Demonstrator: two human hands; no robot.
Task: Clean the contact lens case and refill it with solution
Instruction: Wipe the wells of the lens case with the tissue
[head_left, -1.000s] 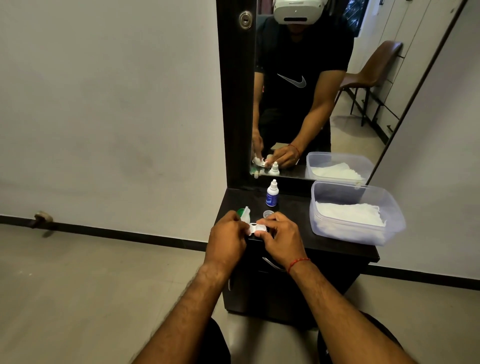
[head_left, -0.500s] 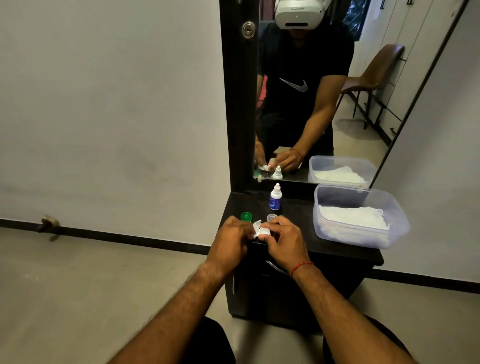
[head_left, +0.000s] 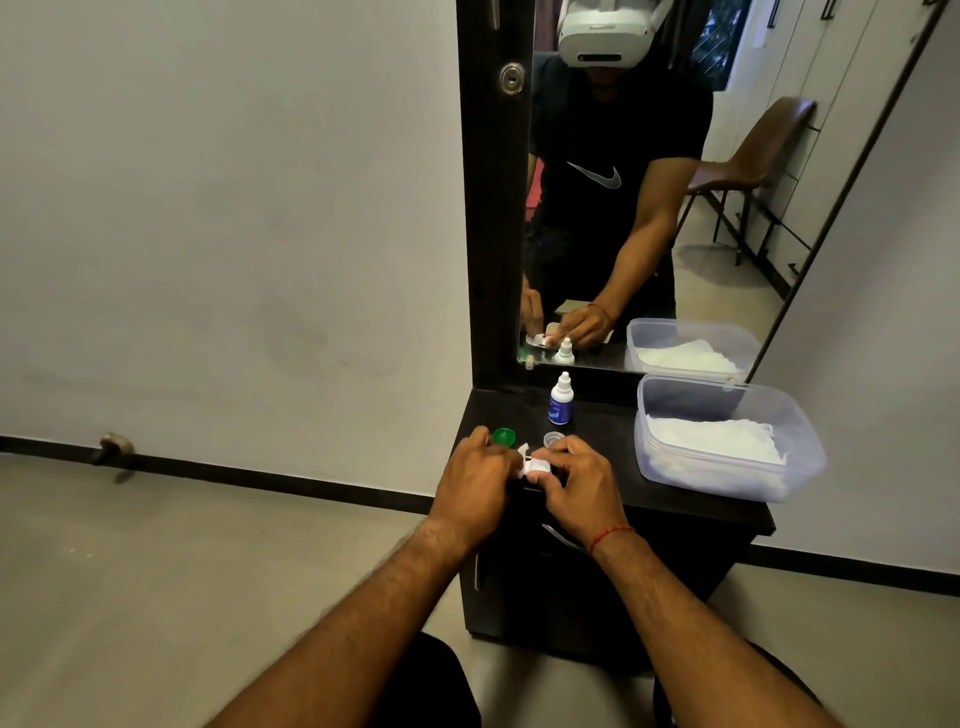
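Still pinching, both hands (head_left: 480, 475) grip the case (head_left: 536, 467).

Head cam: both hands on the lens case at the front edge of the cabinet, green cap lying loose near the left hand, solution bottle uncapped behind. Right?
Not quite. The head view shows the solution bottle with its white cap on. The rest holds: left hand and right hand are on the lens case at the cabinet front edge, and the green cap lies loose by the left hand.
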